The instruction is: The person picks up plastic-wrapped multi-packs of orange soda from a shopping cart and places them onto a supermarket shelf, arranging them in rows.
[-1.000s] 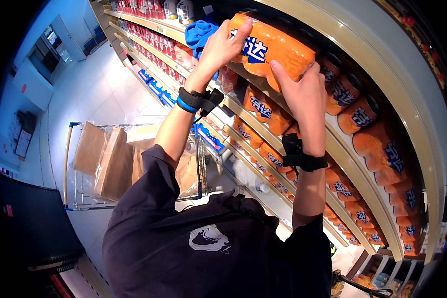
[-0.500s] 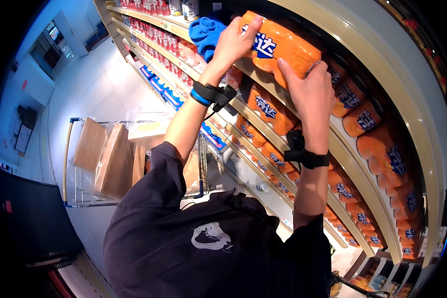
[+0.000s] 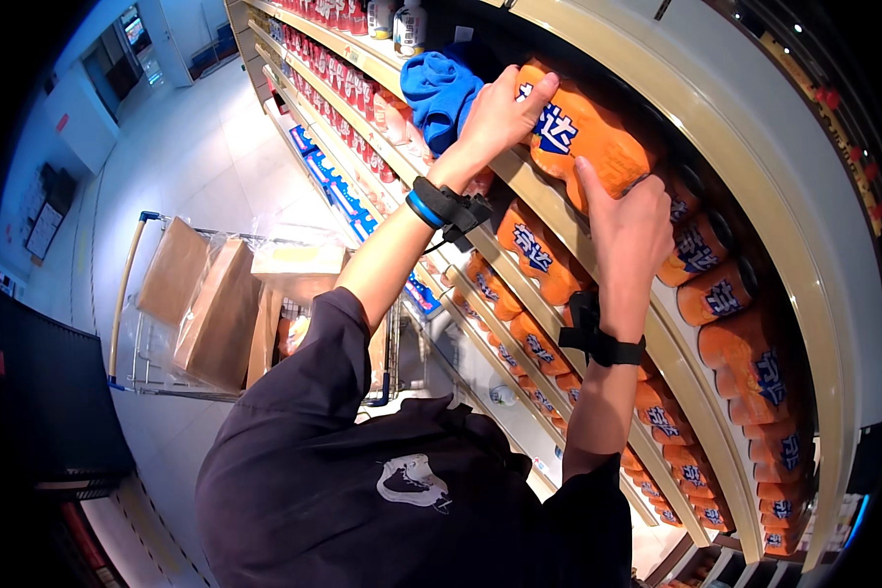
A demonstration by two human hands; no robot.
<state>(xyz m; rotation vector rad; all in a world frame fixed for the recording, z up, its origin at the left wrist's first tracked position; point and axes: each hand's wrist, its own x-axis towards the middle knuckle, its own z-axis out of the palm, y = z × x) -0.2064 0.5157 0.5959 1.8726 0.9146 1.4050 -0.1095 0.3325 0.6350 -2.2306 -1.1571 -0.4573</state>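
Between my two hands is an orange shrink-wrapped multipack of drink cans (image 3: 598, 137), tilted at the front of an upper shelf. My left hand (image 3: 505, 113) grips its left end, thumb lying on top. My right hand (image 3: 632, 220) is closed around the near right end, with the thumb pressed on the wrap. A crumpled blue cloth (image 3: 439, 93) lies on the shelf just left of my left hand. Single orange cans (image 3: 701, 250) stand on the same shelf to the right of my right hand.
Curved shelf edges (image 3: 701, 343) run along my right, stacked with more orange packs (image 3: 755, 363). Red cans (image 3: 333, 83) line the shelves at the far left. A wire cart (image 3: 147, 377) with cardboard boxes (image 3: 211, 314) stands on the floor to my left.
The multipack and both hands sit lower and further right in the picture. The pack appears deeper against the shelf, still held at both ends. The view has shifted slightly.
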